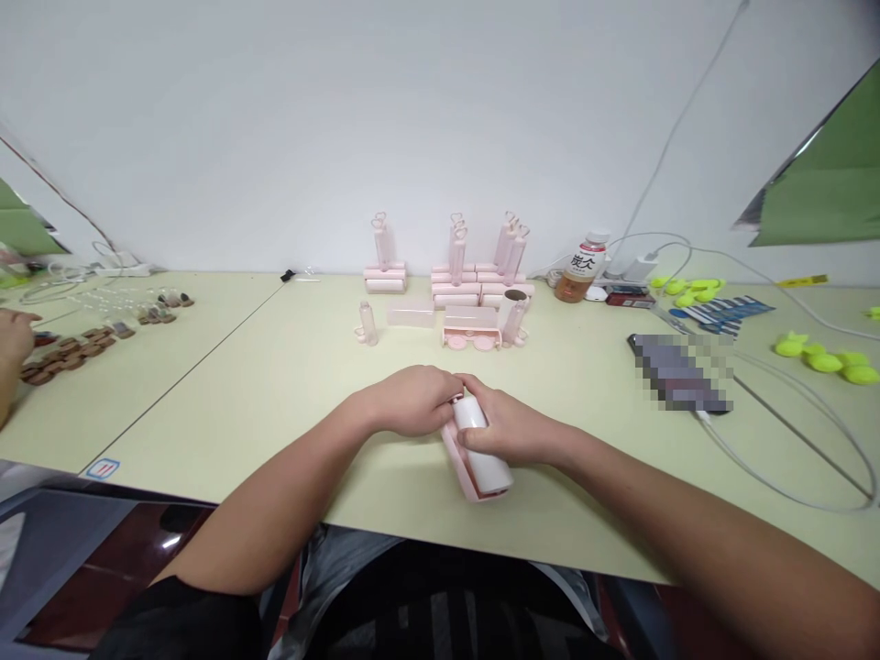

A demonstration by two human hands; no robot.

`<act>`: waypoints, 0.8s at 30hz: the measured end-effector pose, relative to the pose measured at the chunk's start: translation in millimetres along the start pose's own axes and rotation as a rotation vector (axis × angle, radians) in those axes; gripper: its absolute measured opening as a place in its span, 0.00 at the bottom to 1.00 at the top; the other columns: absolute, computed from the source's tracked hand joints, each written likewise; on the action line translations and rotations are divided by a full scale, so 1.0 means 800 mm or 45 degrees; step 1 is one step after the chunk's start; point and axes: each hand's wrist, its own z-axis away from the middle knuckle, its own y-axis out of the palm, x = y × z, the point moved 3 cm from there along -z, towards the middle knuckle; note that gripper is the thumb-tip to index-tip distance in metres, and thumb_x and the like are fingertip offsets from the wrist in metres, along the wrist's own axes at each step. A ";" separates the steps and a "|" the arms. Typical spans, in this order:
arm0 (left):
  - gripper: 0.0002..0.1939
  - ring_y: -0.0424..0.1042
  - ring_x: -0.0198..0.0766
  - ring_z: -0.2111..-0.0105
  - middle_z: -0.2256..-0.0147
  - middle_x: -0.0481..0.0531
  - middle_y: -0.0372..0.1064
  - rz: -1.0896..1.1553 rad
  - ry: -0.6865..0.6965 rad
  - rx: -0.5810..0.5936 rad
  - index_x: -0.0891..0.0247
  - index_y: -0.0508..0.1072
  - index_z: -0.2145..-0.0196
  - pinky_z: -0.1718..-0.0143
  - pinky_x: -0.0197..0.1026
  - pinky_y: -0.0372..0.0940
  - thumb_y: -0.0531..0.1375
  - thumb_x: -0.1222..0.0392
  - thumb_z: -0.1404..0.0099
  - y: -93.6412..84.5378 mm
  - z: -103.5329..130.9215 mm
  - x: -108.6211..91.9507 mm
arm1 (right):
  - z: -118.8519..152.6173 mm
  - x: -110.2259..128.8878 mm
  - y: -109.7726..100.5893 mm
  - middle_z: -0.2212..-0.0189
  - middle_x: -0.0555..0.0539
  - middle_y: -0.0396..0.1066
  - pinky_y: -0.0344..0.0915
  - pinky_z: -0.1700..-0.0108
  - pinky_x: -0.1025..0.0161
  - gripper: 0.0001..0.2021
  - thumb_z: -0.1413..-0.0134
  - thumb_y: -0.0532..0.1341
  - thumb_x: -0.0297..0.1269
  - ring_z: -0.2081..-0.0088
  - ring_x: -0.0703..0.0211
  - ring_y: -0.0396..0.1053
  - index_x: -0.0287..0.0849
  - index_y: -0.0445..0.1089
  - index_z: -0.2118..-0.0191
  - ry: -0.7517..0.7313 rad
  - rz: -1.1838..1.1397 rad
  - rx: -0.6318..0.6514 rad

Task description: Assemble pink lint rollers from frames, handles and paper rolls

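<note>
A white cylinder (pixel 489 467) lies partly inside a pink holder (pixel 462 460) near the table's front edge. My right hand (pixel 505 426) is closed around the cylinder's upper part, with the thumb across it. My left hand (pixel 419 401) has its fingers curled at the far end of the pink holder, and its fingertips meet those of the right hand. Behind the hands lies a pink piece with two round parts (pixel 471 341). Beside it stand a small pink tube (pixel 368 324) and a grey-topped roll (pixel 512 312).
Pink holders (pixel 385 279) with upright tubes line the wall. On the right are a bottle (pixel 581 268), a phone (pixel 677 371) with a white cable and yellow-green pieces (pixel 823 359). Another person's hand (pixel 14 344) is at far left, beside brown pieces (pixel 69 356).
</note>
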 end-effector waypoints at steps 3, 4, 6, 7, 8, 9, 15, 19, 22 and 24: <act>0.08 0.69 0.40 0.70 0.68 0.53 0.73 0.024 0.002 0.004 0.63 0.70 0.69 0.70 0.40 0.60 0.52 0.69 0.43 0.000 0.000 0.000 | 0.000 0.000 0.000 0.61 0.46 0.73 0.63 0.68 0.62 0.30 0.56 0.61 0.33 0.64 0.52 0.70 0.45 0.57 0.43 0.006 0.013 0.002; 0.08 0.69 0.40 0.70 0.68 0.52 0.73 0.036 0.001 0.009 0.63 0.70 0.69 0.70 0.40 0.60 0.52 0.70 0.43 0.000 0.000 0.000 | 0.000 0.001 0.000 0.62 0.46 0.73 0.62 0.68 0.62 0.30 0.56 0.61 0.33 0.64 0.52 0.70 0.45 0.57 0.44 0.008 0.017 0.001; 0.08 0.69 0.39 0.71 0.68 0.52 0.73 0.058 -0.003 0.017 0.63 0.70 0.69 0.70 0.40 0.59 0.52 0.70 0.43 0.000 0.001 0.000 | 0.000 0.001 0.000 0.62 0.46 0.73 0.62 0.68 0.62 0.30 0.56 0.61 0.33 0.64 0.53 0.70 0.45 0.58 0.44 0.009 0.021 0.003; 0.08 0.69 0.39 0.71 0.69 0.52 0.73 0.066 -0.005 0.017 0.63 0.70 0.69 0.71 0.39 0.59 0.52 0.70 0.43 0.001 0.001 0.001 | 0.000 0.002 0.001 0.62 0.47 0.73 0.62 0.68 0.63 0.30 0.57 0.62 0.33 0.64 0.53 0.70 0.45 0.58 0.45 0.010 0.027 0.005; 0.08 0.69 0.39 0.71 0.70 0.51 0.72 0.075 -0.005 0.015 0.63 0.69 0.69 0.71 0.39 0.59 0.52 0.70 0.43 0.001 0.001 0.002 | 0.000 0.002 0.001 0.63 0.47 0.73 0.61 0.69 0.63 0.29 0.57 0.62 0.33 0.65 0.53 0.70 0.45 0.58 0.45 0.012 0.035 0.009; 0.09 0.69 0.39 0.72 0.70 0.51 0.72 0.083 -0.003 0.012 0.63 0.69 0.69 0.71 0.39 0.59 0.52 0.70 0.44 0.001 0.001 0.003 | 0.000 0.003 0.001 0.64 0.47 0.72 0.61 0.69 0.63 0.29 0.56 0.62 0.34 0.65 0.53 0.70 0.45 0.58 0.45 0.015 0.045 0.013; 0.08 0.66 0.38 0.74 0.74 0.49 0.69 0.115 0.005 0.021 0.62 0.69 0.70 0.72 0.39 0.57 0.51 0.69 0.43 0.004 0.001 0.006 | 0.003 0.008 0.001 0.66 0.47 0.72 0.59 0.72 0.63 0.28 0.56 0.62 0.35 0.68 0.54 0.69 0.45 0.58 0.46 0.040 0.141 0.000; 0.09 0.64 0.37 0.76 0.75 0.48 0.67 0.107 -0.008 0.043 0.61 0.69 0.67 0.73 0.39 0.55 0.51 0.69 0.43 0.004 0.002 0.005 | 0.004 0.009 0.002 0.66 0.46 0.72 0.59 0.73 0.64 0.29 0.57 0.62 0.35 0.68 0.53 0.69 0.45 0.59 0.45 0.044 0.196 -0.006; 0.09 0.63 0.36 0.76 0.75 0.47 0.66 0.109 0.001 0.057 0.61 0.68 0.67 0.74 0.38 0.54 0.51 0.70 0.43 0.004 0.002 0.005 | 0.004 0.010 0.003 0.65 0.45 0.72 0.58 0.73 0.63 0.28 0.57 0.61 0.36 0.67 0.52 0.70 0.44 0.59 0.46 0.046 0.232 -0.014; 0.09 0.63 0.36 0.76 0.75 0.47 0.66 0.110 0.007 0.064 0.61 0.68 0.68 0.75 0.38 0.54 0.51 0.70 0.43 0.004 0.002 0.005 | 0.005 0.012 0.003 0.65 0.44 0.73 0.58 0.73 0.63 0.28 0.56 0.61 0.37 0.67 0.52 0.69 0.44 0.59 0.46 0.050 0.258 -0.018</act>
